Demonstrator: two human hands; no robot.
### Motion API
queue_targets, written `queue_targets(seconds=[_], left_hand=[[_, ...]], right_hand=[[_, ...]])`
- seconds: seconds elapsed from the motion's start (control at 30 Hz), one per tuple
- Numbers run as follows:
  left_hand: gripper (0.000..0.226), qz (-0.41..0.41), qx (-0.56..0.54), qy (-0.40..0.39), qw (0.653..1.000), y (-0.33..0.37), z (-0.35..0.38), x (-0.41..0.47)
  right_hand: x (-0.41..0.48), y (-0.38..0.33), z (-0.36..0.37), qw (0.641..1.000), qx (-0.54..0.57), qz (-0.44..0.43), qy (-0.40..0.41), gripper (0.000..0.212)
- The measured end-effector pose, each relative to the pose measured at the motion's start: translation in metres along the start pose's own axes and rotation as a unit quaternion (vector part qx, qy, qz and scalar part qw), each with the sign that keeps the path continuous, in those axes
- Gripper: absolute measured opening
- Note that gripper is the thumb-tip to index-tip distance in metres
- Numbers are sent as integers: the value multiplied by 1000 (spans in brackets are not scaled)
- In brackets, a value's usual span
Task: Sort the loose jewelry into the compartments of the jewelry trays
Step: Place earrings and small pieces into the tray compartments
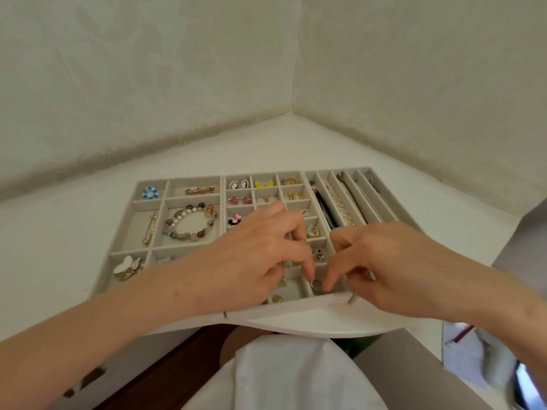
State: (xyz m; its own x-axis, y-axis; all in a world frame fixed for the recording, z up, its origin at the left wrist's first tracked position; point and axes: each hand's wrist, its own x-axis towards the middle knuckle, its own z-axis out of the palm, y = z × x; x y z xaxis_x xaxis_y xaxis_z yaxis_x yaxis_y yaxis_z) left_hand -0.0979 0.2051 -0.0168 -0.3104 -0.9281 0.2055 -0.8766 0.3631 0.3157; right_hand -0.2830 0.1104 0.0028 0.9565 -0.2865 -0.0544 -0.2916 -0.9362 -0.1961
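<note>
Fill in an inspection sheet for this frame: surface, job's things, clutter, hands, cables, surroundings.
Surface: white table, set into a wall corner.
Job's things: three jewelry trays side by side, many compartments holding pieces; beaded bracelet in the left tray.
Clutter: blurred objects at lower right, unidentifiable.
Hands: left hand and right hand meet fingertips at a small round piece in the middle tray's near compartment; grip unclear.
Cables: nothing seen.
Surroundings: off-white walls; white garment on the lap.

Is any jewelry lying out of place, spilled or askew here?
Nothing stands out. The trays sit side by side on the table, and each visible piece, like the beaded bracelet, lies inside a compartment.
</note>
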Motion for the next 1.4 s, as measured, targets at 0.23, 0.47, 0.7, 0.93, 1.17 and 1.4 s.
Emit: queue_targets(seconds=[0.23,0.47,0.7,0.93,1.17,1.4], left_hand=[[45,8,21,-3,1000,1,2,3],[44,2,22,-26,999,3,0,5],[46,24,38,-31,998,5,4,8],[41,-8,32,-13,999,5,-5,5],[21,-100,-14,47,994,-4,-18,-8],[15,-145,-31,58,987,-3,-23,-17]], right_hand=[[0,-2,-5,999,-4,23,26,39],[-1,-7,-5,998,-43,36,5,34],[-2,-6,-6,996,-76,52,2,38],[1,-2,-7,998,-20,38,47,39],[18,-13,1,995,59,-35,79,15],[37,-22,11,989,-53,-112,81,15]])
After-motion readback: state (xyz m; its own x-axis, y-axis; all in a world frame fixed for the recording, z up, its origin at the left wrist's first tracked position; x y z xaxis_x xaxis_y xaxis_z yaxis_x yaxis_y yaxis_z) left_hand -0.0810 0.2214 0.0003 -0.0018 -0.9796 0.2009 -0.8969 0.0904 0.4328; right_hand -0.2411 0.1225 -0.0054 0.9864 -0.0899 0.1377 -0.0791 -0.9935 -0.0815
